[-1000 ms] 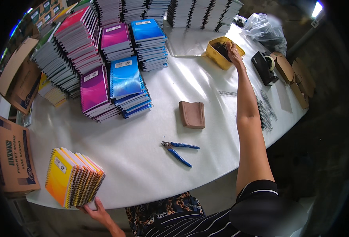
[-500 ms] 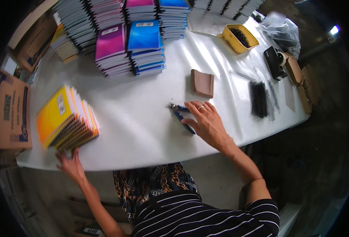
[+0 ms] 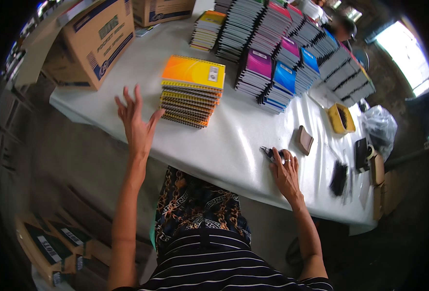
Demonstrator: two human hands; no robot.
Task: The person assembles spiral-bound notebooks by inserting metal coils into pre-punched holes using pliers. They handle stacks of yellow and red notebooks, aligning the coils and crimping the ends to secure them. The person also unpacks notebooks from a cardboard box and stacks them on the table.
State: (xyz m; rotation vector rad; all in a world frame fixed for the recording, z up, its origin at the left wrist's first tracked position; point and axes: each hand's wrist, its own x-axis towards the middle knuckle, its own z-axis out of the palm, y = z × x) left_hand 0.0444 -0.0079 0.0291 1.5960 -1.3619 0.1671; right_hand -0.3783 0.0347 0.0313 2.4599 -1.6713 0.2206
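Note:
A stack of yellow-orange spiral notebooks (image 3: 193, 72) stands near the table's front edge at left centre. My left hand (image 3: 137, 119) is just left of it, fingers spread and holding nothing; the thumb is close to the stack's side, and I cannot tell whether it touches. Farther right, my right hand (image 3: 286, 175) rests low over the tabletop, its fingers closed around the handles of small cutting pliers (image 3: 268, 153). The pliers' jaws point away to the left, while the hand hides most of the handles. Beyond that hand lies a brown curved block (image 3: 303, 140).
Tall piles of spiral notebooks (image 3: 258, 68) fill the back of the white-covered table (image 3: 234, 150). A yellow tub (image 3: 341, 119) of dark pieces, black spiral coils (image 3: 339, 178) and a tape dispenser (image 3: 362, 155) are at right. A cardboard box (image 3: 98, 43) stands at far left.
The view has swung left, so the table appears shifted right. My left hand has come up from the stack's bottom edge to its left side. My right hand has closed over the pliers.

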